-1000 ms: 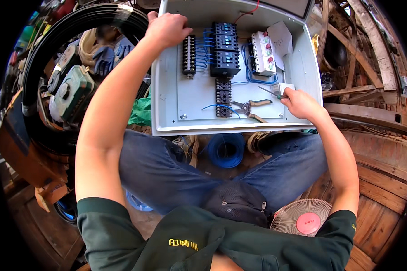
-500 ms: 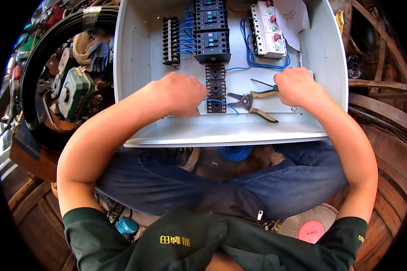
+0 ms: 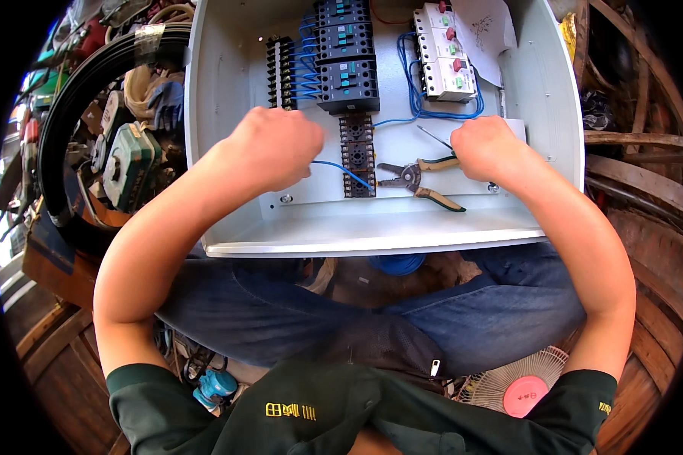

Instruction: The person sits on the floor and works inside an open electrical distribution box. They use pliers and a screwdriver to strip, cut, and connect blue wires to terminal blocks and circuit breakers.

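Fingers closed, my left hand [image 3: 277, 150] grips a blue wire [image 3: 341, 168] left of the column of black relay sockets [image 3: 357, 155]. The wire's far end lies over the lowest socket; I cannot tell whether it enters a terminal. My right hand [image 3: 491, 149] is closed around a screwdriver [image 3: 435, 140], its thin shaft pointing up and left and its handle mostly hidden in my fist. Beside that hand, wire strippers [image 3: 411, 177] lie on the panel with jaws parted toward the sockets. One stripper handle runs up to my right fingers.
The grey metal enclosure [image 3: 372, 244] rests before my legs. Inside are black contactors [image 3: 347, 85], a terminal strip [image 3: 281, 72], white breakers with red knobs [image 3: 445, 72], looped blue wire [image 3: 413, 95] and a paper sheet [image 3: 487, 34]. Black coiled cable [image 3: 51, 152] stands left; a fan [image 3: 520, 387] sits lower right.
My left hand has moved left and slightly up, drawing the blue wire's end back from beyond the sockets to over the lowest one. The right hand stays near the strippers; the view shifted slightly.
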Motion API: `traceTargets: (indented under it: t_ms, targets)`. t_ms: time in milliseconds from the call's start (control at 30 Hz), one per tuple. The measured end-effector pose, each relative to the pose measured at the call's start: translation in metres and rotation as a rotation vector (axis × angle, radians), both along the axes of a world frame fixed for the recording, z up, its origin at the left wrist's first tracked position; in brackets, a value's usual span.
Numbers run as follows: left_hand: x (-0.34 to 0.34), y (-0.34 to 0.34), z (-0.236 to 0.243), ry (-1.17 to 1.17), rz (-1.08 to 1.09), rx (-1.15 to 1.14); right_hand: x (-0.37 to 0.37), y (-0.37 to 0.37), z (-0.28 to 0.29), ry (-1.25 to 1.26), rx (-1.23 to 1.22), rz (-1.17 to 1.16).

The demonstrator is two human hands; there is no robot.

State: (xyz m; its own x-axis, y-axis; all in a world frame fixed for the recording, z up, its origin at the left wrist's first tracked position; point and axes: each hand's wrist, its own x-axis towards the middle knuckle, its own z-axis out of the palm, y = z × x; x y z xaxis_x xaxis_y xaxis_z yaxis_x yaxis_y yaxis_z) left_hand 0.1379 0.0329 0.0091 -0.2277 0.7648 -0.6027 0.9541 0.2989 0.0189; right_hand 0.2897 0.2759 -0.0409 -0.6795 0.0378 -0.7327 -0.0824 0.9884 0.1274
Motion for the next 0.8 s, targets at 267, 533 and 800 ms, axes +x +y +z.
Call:
traceTargets:
  t_ms: [267, 533, 800]
  targets:
    - [0.008, -0.032, 0.035, 0.011, 0.145, -0.011, 0.0, -0.002, 0.006, -0.02, -0.017, -0.021]
    - [-0.015, -0.042, -0.029, 0.037, 0.103, -0.211, -0.003, -0.004, 0.011, 0.101, -0.158, -0.178]
    - [0.033, 0.028, -0.042, -0.265, 0.074, 0.391, -0.012, 0.004, 0.021, 0.049, -0.12, -0.221]
